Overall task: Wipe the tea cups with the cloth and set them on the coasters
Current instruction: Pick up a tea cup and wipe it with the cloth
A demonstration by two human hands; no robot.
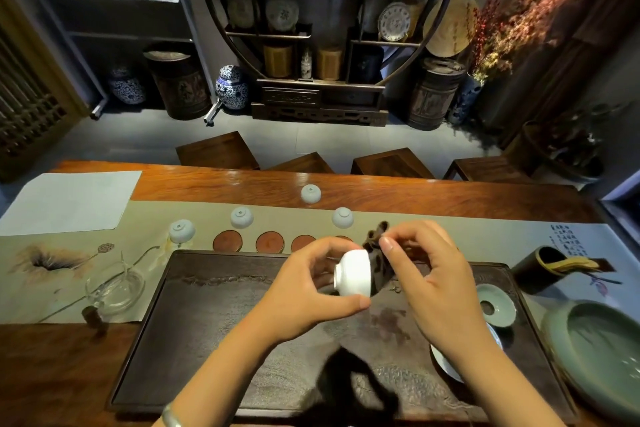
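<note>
We held a small white porcelain tea cup (353,273) on its side above the dark carved wooden tea tray (214,322), our left hand (308,291) curled around it with the thumb under its wall and the fingers over the top. Our right hand (429,274) pinched a dark brown cloth (375,253) between thumb and forefinger, the fabric bunched against the cup's open mouth and a tuft standing up above the fingers. A loose end of the cloth hung blurred near the tray's front edge.

Beyond the tray, a row of round reddish-brown coasters (269,241) lay on the pale green table runner (485,236), at least four visible, the rightmost partly hidden behind our hands. None carried a cup. Four more white cups sat upside down further back: one (181,230) left of the coasters, one (241,217) behind them, one (343,217) near the cloth, and one (310,193) on the bare polished wooden table (450,198).

A clear glass pitcher (116,288) stood left of the tray. A celadon green saucer-shaped strainer stand (495,303) rested on the tray's right end, and a large celadon green bowl (595,354) sat beyond it at the right.
</note>
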